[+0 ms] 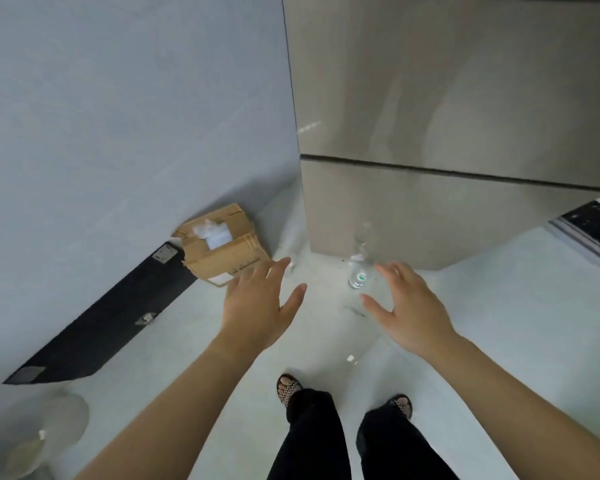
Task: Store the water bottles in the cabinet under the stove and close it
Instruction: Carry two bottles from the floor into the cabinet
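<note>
At the far lower left a clear plastic container (32, 434) is sitting on the pale floor (499, 306), and beside it a long black panel (97, 327) with metal hinges is leaning along the foot of the grey wall (118, 116). A torn cardboard box (222, 244) is lying at the panel's upper end, close to the corner. The left hand (257, 306) is reaching forward over the floor just beside the box, its grip released, fingers spread and holding nothing; something small and clear is showing just past its fingertips, too blurred to identify. Below, two feet in patterned sandals (288, 389) and black trousers are standing on the floor. To the right, a clear water bottle (359, 271) with a green-marked label is standing upright on the floor, right at the base of the beige cabinet (447, 98), whose glossy fronts are lying flush. The right hand (413, 306) is hovering just beside the bottle, its grip likewise released and empty, fingertips near the bottle but not touching it.
</note>
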Available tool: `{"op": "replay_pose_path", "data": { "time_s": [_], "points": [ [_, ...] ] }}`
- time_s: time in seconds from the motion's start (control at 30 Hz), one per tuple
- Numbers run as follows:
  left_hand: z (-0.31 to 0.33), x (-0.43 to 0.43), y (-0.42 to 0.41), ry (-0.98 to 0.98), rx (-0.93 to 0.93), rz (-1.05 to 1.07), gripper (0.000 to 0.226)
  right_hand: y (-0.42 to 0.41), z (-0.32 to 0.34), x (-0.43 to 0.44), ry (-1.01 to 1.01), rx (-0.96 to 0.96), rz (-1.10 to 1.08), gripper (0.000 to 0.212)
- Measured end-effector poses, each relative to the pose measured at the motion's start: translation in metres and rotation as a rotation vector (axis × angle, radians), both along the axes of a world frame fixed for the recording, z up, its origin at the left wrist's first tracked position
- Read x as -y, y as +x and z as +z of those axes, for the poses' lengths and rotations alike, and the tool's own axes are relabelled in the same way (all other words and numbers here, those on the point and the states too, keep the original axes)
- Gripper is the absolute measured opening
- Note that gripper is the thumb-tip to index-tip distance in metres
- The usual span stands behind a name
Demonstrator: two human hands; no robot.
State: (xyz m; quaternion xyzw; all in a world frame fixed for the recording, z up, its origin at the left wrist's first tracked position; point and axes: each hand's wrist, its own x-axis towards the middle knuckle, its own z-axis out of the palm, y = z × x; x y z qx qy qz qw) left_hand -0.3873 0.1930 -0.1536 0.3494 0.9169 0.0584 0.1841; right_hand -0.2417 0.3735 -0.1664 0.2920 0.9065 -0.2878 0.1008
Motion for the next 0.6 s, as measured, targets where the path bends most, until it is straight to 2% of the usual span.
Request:
{"op": "replay_pose_path", "data": {
  "time_s": [0.1, 0.23, 0.47, 0.53, 0.6],
  "points": [
    [-0.055, -0.015, -0.001, 0.033, 0.038, 0.025, 0.054, 0.006, -0.055, -0.008, -0.004, -0.008, -0.067, 0.054],
    [-0.168, -0.035, 0.002, 0.003, 0.067, 0.032, 0.055, 0.017, -0.167, -0.023, 0.009, -0.026, -0.154, 0.053],
    [-0.42, -0.064, 0.01, -0.038, 0.041, -0.08, 0.063, 0.022, -0.416, -0.036, 0.028, -0.043, -0.237, 0.054],
    [-0.498, -0.071, 0.007, -0.045, 0.009, -0.163, 0.07, 0.02, -0.484, -0.039, 0.016, -0.078, -0.286, 0.053],
    [-0.576, -0.079, -0.001, -0.039, -0.021, -0.279, 0.068, 0.015, -0.548, -0.043, 0.01, -0.119, -0.334, 0.051]
  ]
}}
